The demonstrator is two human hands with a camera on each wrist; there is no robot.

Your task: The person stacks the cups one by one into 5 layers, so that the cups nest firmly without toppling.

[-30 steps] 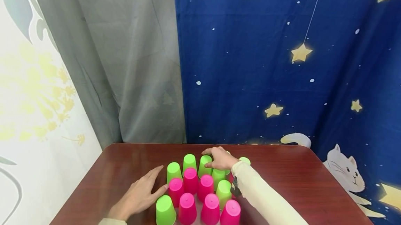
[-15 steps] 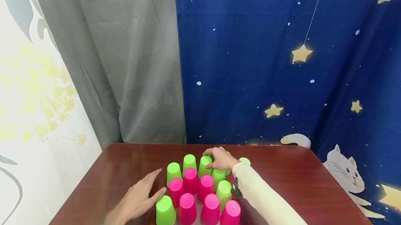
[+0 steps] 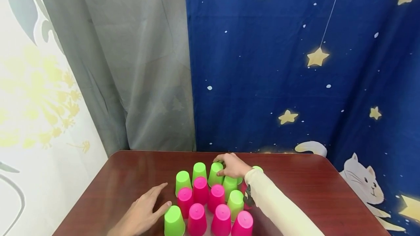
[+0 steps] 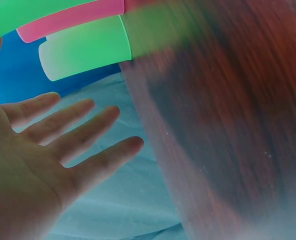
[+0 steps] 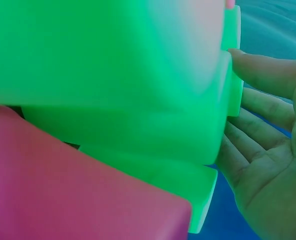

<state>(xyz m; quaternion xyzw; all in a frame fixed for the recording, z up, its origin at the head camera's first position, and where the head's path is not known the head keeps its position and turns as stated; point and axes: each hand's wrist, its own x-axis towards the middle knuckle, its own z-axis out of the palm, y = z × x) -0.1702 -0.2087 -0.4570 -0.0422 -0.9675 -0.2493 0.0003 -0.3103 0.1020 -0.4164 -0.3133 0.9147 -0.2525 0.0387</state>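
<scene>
Green and pink plastic cups stand upside down in a close group on the table. My left hand (image 3: 144, 208) lies left of them with its fingers spread and straight. Its thumb tip is close to the front-left green cup (image 3: 174, 223). In the left wrist view its palm shows nothing held. My right hand (image 3: 233, 165) reaches over the back of the group, its thumb and fingertips at the sides of a back-row green cup (image 3: 214, 178). In the right wrist view, the right fingers (image 5: 260, 127) are loosely extended, partly hidden behind green cups.
A front row of pink cups (image 3: 197, 221) stands beside the front-left green one. More green cups (image 3: 199, 172) stand along the back. The brown wooden table (image 3: 305, 192) extends to both sides. Grey and blue curtains (image 3: 229, 82) hang behind it.
My left hand has drawn back a little, down and to the left, away from the cups. My right hand stays over the back row, and the cups keep their arrangement.
</scene>
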